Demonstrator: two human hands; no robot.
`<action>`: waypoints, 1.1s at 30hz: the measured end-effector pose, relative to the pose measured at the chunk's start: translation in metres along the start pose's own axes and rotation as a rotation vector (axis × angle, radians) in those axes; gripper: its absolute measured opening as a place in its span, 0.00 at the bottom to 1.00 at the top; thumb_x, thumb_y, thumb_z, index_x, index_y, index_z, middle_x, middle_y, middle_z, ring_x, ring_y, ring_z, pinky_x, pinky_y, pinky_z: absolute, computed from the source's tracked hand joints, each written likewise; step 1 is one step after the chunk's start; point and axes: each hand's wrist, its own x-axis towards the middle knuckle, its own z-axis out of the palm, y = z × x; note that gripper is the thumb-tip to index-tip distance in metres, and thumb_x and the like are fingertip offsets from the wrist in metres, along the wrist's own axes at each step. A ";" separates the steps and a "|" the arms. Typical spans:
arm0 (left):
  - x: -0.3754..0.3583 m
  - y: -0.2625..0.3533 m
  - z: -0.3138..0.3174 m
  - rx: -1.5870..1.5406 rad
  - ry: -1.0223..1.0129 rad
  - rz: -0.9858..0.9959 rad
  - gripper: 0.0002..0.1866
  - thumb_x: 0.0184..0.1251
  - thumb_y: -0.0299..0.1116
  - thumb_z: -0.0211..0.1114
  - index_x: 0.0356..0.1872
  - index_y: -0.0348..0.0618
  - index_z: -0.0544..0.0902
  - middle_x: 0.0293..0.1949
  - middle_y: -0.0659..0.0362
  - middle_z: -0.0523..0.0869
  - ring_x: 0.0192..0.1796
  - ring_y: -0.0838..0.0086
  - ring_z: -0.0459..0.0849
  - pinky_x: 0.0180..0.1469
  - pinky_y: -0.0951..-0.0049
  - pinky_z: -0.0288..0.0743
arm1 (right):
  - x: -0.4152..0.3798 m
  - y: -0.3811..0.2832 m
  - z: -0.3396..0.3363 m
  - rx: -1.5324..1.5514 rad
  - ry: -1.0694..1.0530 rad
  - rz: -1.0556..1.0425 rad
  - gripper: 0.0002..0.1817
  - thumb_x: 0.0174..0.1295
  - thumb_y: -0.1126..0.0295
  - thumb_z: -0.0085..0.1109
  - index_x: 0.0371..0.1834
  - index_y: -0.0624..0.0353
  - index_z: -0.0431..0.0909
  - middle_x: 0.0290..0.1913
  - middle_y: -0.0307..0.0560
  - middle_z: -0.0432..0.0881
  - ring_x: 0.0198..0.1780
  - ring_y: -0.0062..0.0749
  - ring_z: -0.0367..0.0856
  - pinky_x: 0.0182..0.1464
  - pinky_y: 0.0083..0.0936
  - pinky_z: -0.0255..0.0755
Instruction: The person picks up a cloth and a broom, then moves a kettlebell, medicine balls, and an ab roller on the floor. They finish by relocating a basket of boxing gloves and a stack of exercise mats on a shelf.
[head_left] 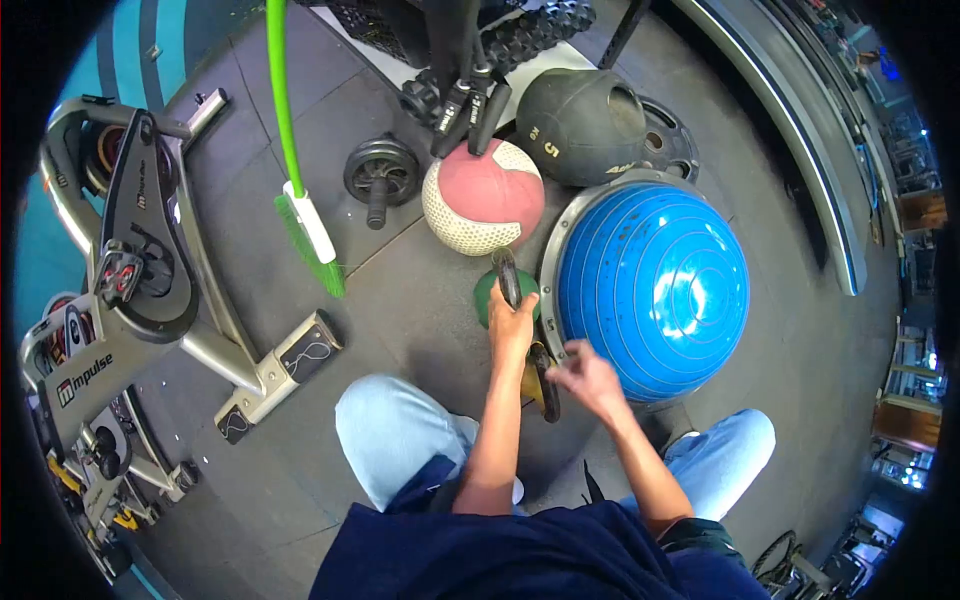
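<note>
My left hand [514, 322] is closed round the dark handle of a green kettlebell [486, 297], just below a red and cream ball [485, 195]. My right hand [588, 380] is a little to the right, its fingers partly curled and apart, with nothing visible in them. Between my hands is a second dark handle [547, 382], with a yellow part [530, 382] beside it, partly hidden by my left forearm. The blue half-dome balance trainer [655, 290] lies right beside both hands.
A green broom [312, 235] and an ab wheel [381, 175] are at the upper left. An exercise bike [150, 260] stands at the left. Behind are a black medicine ball [580, 125], a weight plate [672, 140] and a rack. A treadmill edge [790, 110] runs at the right.
</note>
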 end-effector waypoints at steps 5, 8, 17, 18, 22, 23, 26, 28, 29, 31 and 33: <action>-0.008 0.097 -0.087 -0.155 0.125 0.406 0.38 0.58 0.33 0.67 0.69 0.38 0.60 0.72 0.44 0.54 0.75 0.58 0.49 0.74 0.62 0.42 | 0.012 -0.155 -0.049 0.300 0.415 -0.495 0.07 0.61 0.71 0.58 0.40 0.61 0.78 0.38 0.50 0.81 0.39 0.39 0.83 0.43 0.31 0.74; 0.016 0.142 -0.155 -0.363 0.509 0.540 0.25 0.65 0.28 0.60 0.62 0.37 0.68 0.63 0.51 0.69 0.65 0.65 0.67 0.68 0.66 0.57 | 0.085 -0.210 0.006 0.442 0.141 -0.570 0.11 0.61 0.63 0.57 0.38 0.61 0.80 0.36 0.53 0.84 0.40 0.40 0.84 0.45 0.33 0.74; 0.021 0.113 -0.190 -0.918 0.351 0.131 0.24 0.65 0.33 0.58 0.62 0.41 0.69 0.64 0.55 0.67 0.67 0.70 0.65 0.68 0.59 0.55 | 0.282 -0.279 0.142 0.663 0.019 0.039 0.57 0.49 0.44 0.67 0.72 0.69 0.45 0.64 0.70 0.66 0.66 0.52 0.67 0.67 0.33 0.60; 0.016 0.117 -0.196 -0.925 0.336 0.168 0.25 0.65 0.33 0.58 0.63 0.41 0.68 0.65 0.55 0.66 0.67 0.69 0.64 0.68 0.60 0.54 | 0.319 -0.273 0.162 0.583 0.121 -0.011 0.56 0.49 0.47 0.70 0.70 0.70 0.47 0.63 0.68 0.67 0.57 0.50 0.77 0.51 0.38 0.76; 0.012 0.109 -0.223 -1.060 0.272 0.180 0.24 0.67 0.34 0.55 0.64 0.40 0.68 0.65 0.56 0.69 0.68 0.69 0.64 0.69 0.63 0.56 | 0.315 -0.285 0.169 0.908 -0.032 0.069 0.19 0.54 0.66 0.63 0.41 0.72 0.72 0.35 0.57 0.79 0.24 0.39 0.80 0.18 0.32 0.73; 0.011 0.109 -0.228 -1.059 0.280 0.165 0.23 0.69 0.35 0.54 0.64 0.41 0.68 0.64 0.57 0.70 0.68 0.69 0.65 0.68 0.65 0.57 | 0.317 -0.280 0.179 0.941 -0.080 0.084 0.12 0.54 0.71 0.61 0.33 0.71 0.75 0.28 0.54 0.79 0.18 0.37 0.78 0.14 0.30 0.70; 0.010 0.104 -0.234 -1.097 0.318 0.200 0.22 0.69 0.35 0.54 0.62 0.41 0.70 0.62 0.57 0.72 0.66 0.69 0.67 0.67 0.65 0.58 | 0.264 -0.276 0.196 1.039 -0.123 0.088 0.05 0.54 0.78 0.55 0.23 0.68 0.75 0.18 0.48 0.74 0.14 0.33 0.71 0.15 0.29 0.68; 0.002 0.112 -0.232 -1.102 0.362 0.206 0.21 0.70 0.34 0.54 0.62 0.40 0.70 0.62 0.57 0.72 0.65 0.69 0.68 0.67 0.64 0.58 | 0.224 -0.271 0.197 1.012 -0.222 0.121 0.05 0.55 0.78 0.54 0.23 0.68 0.75 0.18 0.48 0.74 0.14 0.33 0.71 0.15 0.30 0.68; -0.006 0.114 -0.233 -1.099 0.395 0.215 0.21 0.70 0.34 0.54 0.62 0.40 0.70 0.61 0.57 0.72 0.65 0.69 0.68 0.67 0.64 0.58 | 0.211 -0.262 0.201 1.060 -0.269 0.131 0.05 0.55 0.77 0.56 0.24 0.67 0.75 0.18 0.47 0.73 0.16 0.34 0.72 0.16 0.30 0.68; -0.028 0.126 -0.239 -1.092 0.415 0.235 0.21 0.70 0.33 0.54 0.62 0.40 0.69 0.61 0.56 0.72 0.66 0.68 0.67 0.66 0.63 0.59 | 0.188 -0.244 0.192 0.969 -0.356 0.121 0.06 0.55 0.76 0.57 0.25 0.67 0.74 0.20 0.47 0.74 0.17 0.32 0.73 0.17 0.28 0.69; -0.064 0.135 -0.256 -0.869 0.368 0.458 0.21 0.68 0.30 0.56 0.61 0.39 0.71 0.63 0.53 0.70 0.66 0.65 0.67 0.66 0.63 0.59 | 0.160 -0.219 0.157 0.837 -0.460 0.095 0.06 0.55 0.75 0.58 0.28 0.67 0.73 0.20 0.47 0.74 0.17 0.30 0.73 0.17 0.26 0.68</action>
